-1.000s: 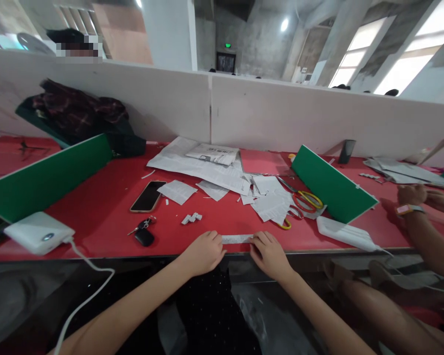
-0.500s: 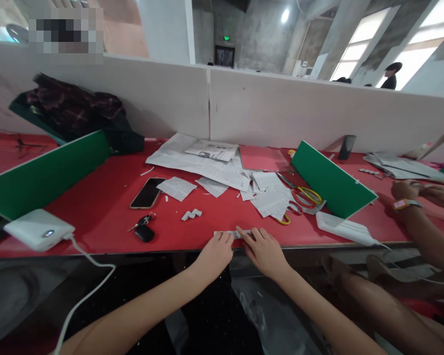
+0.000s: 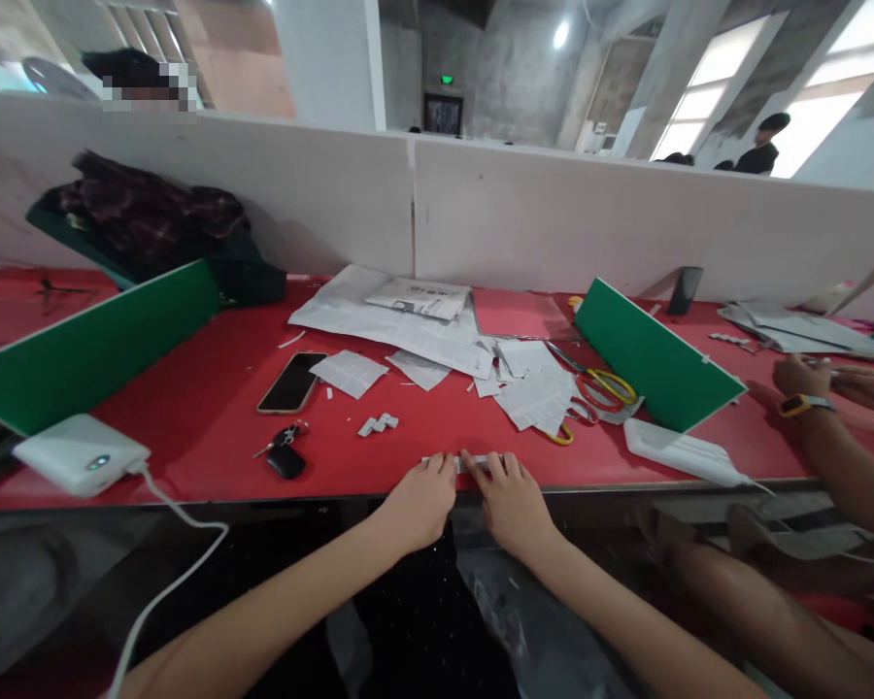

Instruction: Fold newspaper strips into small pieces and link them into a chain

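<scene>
A narrow strip of printed paper (image 3: 461,465) lies along the front edge of the red table, partly hidden by fingers. Pressed on its left part are the curled fingers of my left hand (image 3: 420,503). My right hand (image 3: 516,505) grips the right part, its index finger reaching toward the middle. A short stretch of the strip shows between the two hands. Beyond them sits a small cluster of folded white paper pieces (image 3: 379,424). Cut sheets of printed paper (image 3: 535,393) lie farther back, beside scissors with red and yellow handles (image 3: 606,390).
A phone (image 3: 291,382), keys with a black fob (image 3: 285,460) and a white power bank (image 3: 80,454) with a cable are on the left. Green dividers (image 3: 655,359) flank the place. Another white device (image 3: 681,452) lies right. A co-worker's hands (image 3: 805,379) work at far right.
My fingers have shifted slightly along the strip, and less of it shows past my left hand. The things on the table have stayed put.
</scene>
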A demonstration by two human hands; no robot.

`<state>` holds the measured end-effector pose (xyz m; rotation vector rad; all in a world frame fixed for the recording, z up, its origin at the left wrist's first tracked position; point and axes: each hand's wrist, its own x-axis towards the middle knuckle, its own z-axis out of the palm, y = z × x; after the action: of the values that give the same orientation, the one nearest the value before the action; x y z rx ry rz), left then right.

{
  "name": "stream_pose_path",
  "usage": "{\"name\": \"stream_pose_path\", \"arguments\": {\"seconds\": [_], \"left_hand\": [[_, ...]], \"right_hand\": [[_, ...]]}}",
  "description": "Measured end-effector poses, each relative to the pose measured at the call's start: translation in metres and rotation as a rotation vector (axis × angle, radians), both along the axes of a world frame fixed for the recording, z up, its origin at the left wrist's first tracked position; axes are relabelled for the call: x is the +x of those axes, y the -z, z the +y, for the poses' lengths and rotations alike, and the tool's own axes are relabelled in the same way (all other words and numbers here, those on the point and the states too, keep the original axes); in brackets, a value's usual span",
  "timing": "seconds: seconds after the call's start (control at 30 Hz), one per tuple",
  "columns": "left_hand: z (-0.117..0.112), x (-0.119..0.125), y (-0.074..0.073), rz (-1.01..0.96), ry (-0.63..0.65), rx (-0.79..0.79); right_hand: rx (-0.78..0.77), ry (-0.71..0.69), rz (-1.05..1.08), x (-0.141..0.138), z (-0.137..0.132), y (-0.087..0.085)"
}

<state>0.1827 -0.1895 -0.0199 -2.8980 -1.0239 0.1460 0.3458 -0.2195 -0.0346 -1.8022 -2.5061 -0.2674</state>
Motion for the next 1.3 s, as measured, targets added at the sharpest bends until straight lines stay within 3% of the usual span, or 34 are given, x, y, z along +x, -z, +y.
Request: {"name": "stream_pose_path", "arguments": {"seconds": [0.33,0.5,0.63,0.83,1.07,1.3], "left_hand": [[-0.001,-0.008,0.000,0.006,-0.153,-0.162],[-0.002,-0.010,-0.002,0.000,-0.182,-0.173],[0.000,-0.013,-0.003,-0.004,-0.168,-0.187],[0.000,-0.016,0.001,-0.058,-0.148,-0.140],[-0.003,-0.011,0.012,-0.306,-0.194,0.019],[0.017,-0.005,0.000,-0.432,-0.259,0.026]], "right_hand": [[0.008,-0.024,0.041,0.031,0.001,0.001],[0.019,0.036,0.064,0.056,-0.007,0.002],[-0.057,0.048,0.179,0.069,0.001,-0.004],[0.013,0.004,0.496,0.047,0.028,0.000],[-0.042,-0.039,0.631,0.026,0.032,0.006],[-0.134,-0.106,0.815,0.022,0.029,-0.004]]}}
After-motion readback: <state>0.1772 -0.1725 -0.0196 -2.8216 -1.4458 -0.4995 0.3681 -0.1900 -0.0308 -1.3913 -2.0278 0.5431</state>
